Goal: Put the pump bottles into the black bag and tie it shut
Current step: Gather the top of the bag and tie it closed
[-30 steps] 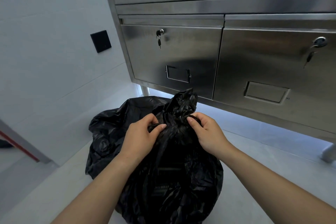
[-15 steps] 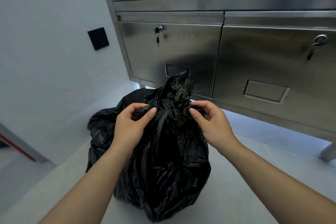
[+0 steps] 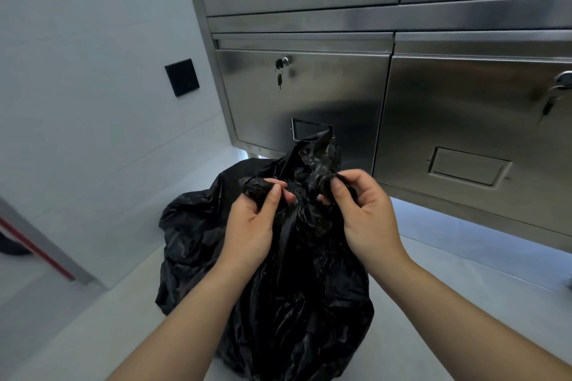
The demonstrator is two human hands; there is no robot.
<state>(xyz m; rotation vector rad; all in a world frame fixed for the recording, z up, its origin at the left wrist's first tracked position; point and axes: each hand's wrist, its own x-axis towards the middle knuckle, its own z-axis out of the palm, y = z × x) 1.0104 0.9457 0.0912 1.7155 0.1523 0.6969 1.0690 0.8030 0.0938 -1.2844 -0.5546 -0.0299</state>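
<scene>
A full black bag (image 3: pixel 297 303) stands on the pale floor in front of me, its neck gathered and twisted into a knot with a crumpled tuft (image 3: pixel 315 155) sticking up. My left hand (image 3: pixel 250 226) pinches a loop of plastic on the left of the knot. On the right side my right hand (image 3: pixel 362 213) pinches another fold. No pump bottles are visible; the bag hides whatever is inside.
A second black bag (image 3: pixel 198 226) lies slumped behind and left of the first. Stainless steel cabinet drawers (image 3: pixel 306 96) with keys in their locks stand close behind. A white wall with a black switch plate (image 3: pixel 182 77) is on the left.
The bag's neck has risen higher toward the drawer. Both hands have moved up and slightly apart, pulling the two folds outward from the knot.
</scene>
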